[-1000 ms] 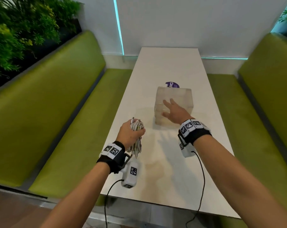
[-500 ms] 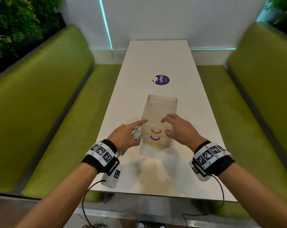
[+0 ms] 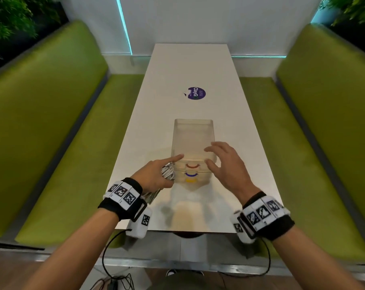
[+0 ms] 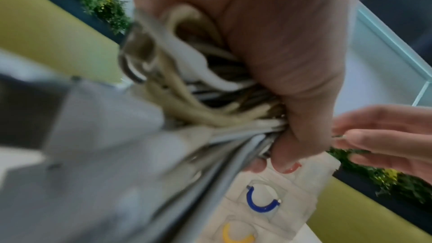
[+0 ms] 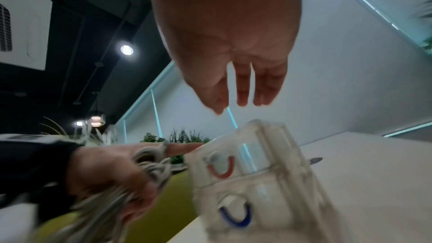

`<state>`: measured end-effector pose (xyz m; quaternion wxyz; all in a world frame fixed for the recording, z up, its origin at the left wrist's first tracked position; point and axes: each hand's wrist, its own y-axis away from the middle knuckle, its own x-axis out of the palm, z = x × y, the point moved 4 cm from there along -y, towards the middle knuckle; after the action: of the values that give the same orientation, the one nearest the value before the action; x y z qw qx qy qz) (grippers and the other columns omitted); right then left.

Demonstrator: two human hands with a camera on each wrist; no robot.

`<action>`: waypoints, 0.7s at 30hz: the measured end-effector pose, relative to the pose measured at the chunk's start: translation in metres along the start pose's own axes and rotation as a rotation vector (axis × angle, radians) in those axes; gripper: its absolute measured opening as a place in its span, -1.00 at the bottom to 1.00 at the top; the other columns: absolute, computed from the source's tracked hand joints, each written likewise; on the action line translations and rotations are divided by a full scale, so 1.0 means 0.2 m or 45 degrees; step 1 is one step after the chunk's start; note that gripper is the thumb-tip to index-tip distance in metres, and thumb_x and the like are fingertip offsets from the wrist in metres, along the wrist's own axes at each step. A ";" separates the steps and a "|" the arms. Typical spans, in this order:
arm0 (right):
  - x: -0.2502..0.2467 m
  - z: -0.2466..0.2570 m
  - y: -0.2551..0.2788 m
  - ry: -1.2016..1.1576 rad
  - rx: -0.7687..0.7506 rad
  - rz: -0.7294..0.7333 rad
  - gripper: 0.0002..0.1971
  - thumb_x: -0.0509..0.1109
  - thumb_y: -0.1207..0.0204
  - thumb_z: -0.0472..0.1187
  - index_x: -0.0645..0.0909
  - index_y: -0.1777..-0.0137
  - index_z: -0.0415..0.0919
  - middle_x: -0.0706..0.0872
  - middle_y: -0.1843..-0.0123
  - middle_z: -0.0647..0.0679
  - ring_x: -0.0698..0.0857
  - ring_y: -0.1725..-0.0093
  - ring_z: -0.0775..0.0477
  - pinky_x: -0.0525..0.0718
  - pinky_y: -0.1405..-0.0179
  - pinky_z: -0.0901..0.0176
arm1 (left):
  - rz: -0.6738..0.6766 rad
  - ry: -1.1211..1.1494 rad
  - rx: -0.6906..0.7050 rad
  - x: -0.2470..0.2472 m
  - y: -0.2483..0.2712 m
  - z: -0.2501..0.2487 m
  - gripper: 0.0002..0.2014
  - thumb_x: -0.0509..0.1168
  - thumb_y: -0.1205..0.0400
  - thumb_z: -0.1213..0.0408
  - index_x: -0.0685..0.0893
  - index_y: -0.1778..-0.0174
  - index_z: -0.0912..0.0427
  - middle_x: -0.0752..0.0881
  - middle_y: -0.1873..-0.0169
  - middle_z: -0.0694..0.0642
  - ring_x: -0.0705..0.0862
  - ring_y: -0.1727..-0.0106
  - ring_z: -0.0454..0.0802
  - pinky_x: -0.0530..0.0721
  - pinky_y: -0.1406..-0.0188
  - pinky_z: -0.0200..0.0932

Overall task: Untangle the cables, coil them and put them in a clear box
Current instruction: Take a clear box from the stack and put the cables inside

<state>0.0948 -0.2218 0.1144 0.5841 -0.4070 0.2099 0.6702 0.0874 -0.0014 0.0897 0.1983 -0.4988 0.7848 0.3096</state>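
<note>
A person's left hand [image 3: 154, 176] grips a bundle of coiled white cables [image 3: 168, 172], fingers curled tight round the loops while the forefinger points out to touch the near corner of the clear box [image 3: 193, 141]. The right hand [image 3: 223, 162] hovers at the box's other near corner, fingers spread and relaxed, holding nothing. The box stands on the white bench [image 3: 198, 65] between green seats, its near face carrying red, blue and yellow curved handles that look like drawer pulls; whether a drawer or lid is open cannot be told.

The risk lies in the bundle: the left wrist view shows several loops crowded in one fist with loose strands trailing toward the wrist, so a slackened grip would likely let the coil spring apart and tangle. The light plastic box could also slide or tip along the smooth bench if one hand pushes before the other steadies it. A trailing strand could snag the box edge.
</note>
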 end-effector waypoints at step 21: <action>0.52 0.04 0.42 0.468 0.136 0.913 -0.65 0.18 -0.61 -0.14 0.55 -0.34 -0.18 0.63 -0.28 -0.19 0.59 -0.27 -0.24 0.55 -0.15 0.02 | -0.001 0.045 -0.116 0.01 -0.01 -0.03 -0.19 0.44 -0.41 0.30 0.32 -0.48 -0.45 0.81 0.07 0.14 0.72 0.34 0.02 0.78 0.09 0.00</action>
<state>0.0138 -0.1720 0.0211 0.2864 -0.3900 0.4742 0.7356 0.0893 -0.0080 0.0925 0.1619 -0.5129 0.7731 0.3361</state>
